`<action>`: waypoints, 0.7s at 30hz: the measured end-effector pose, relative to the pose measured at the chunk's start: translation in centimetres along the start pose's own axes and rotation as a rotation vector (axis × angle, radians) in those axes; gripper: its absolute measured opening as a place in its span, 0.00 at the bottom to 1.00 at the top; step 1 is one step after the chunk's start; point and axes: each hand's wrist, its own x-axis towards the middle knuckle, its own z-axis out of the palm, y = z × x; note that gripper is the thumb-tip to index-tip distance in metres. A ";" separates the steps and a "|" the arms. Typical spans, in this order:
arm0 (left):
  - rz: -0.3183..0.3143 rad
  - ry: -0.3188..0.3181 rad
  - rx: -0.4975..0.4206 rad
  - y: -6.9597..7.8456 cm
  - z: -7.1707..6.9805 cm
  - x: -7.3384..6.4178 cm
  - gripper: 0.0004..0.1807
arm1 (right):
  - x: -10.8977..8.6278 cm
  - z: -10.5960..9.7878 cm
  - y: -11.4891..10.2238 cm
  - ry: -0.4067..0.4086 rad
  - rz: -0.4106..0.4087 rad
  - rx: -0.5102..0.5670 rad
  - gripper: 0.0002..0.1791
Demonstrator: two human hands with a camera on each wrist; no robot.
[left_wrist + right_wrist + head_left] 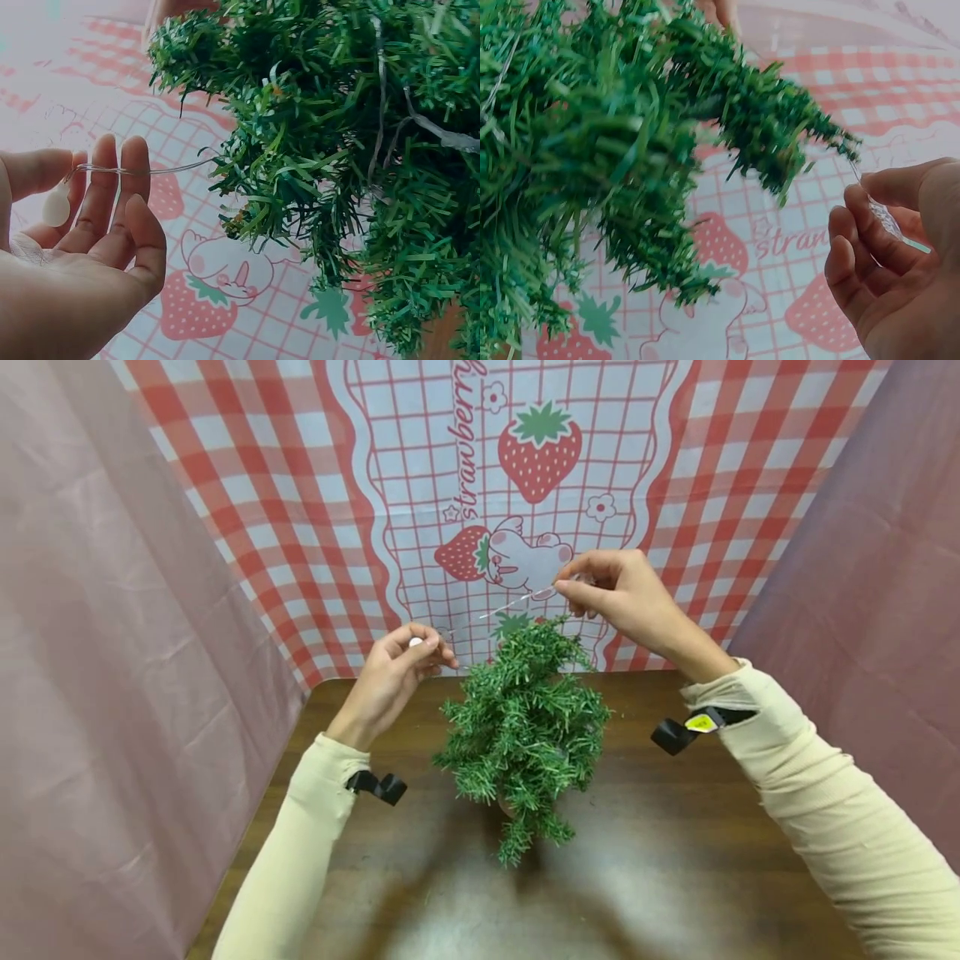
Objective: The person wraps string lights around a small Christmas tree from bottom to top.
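A small artificial Christmas tree (525, 718) with green tinsel needles stands on the brown table (360, 860). To its left, my left hand (397, 672) pinches a thin clear wire between thumb and forefinger. A white teardrop-shaped bulb (56, 206) hangs at that wire (180, 168), which runs into the branches. My right hand (630, 602), above and right of the treetop, pinches another stretch of thin wire. A shiny clear bundle (887, 221) lies within its curled fingers. Pale wire (508, 607) stretches between the hands behind the treetop. Foliage hides parts of the wire.
A red-and-white checked cloth (277, 485) with strawberry prints hangs behind the table. Pinkish curtains (97, 693) flank the left and right sides. Black straps (675, 735) dangle at both wrists. More wire (381, 90) lies among the branches.
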 end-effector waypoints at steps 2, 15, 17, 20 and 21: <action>0.007 -0.002 0.022 0.0 0.1 -0.4 0.09 | -0.1 0.0 -0.6 0.011 -0.026 0.018 0.09; 0.048 -0.040 0.115 -0.8 0.8 -3.0 0.10 | -2.1 0.6 -3.4 0.036 -0.167 0.018 0.07; 0.049 -0.042 0.152 -1.0 0.9 -3.3 0.11 | -2.6 0.6 -3.5 0.030 -0.164 0.011 0.07; 0.063 -0.049 0.204 -1.3 1.0 -3.8 0.11 | -3.4 0.5 -3.4 0.026 -0.145 0.001 0.07; 0.070 -0.053 0.225 -1.3 1.1 -4.0 0.11 | -3.7 0.5 -3.4 0.026 -0.138 -0.001 0.07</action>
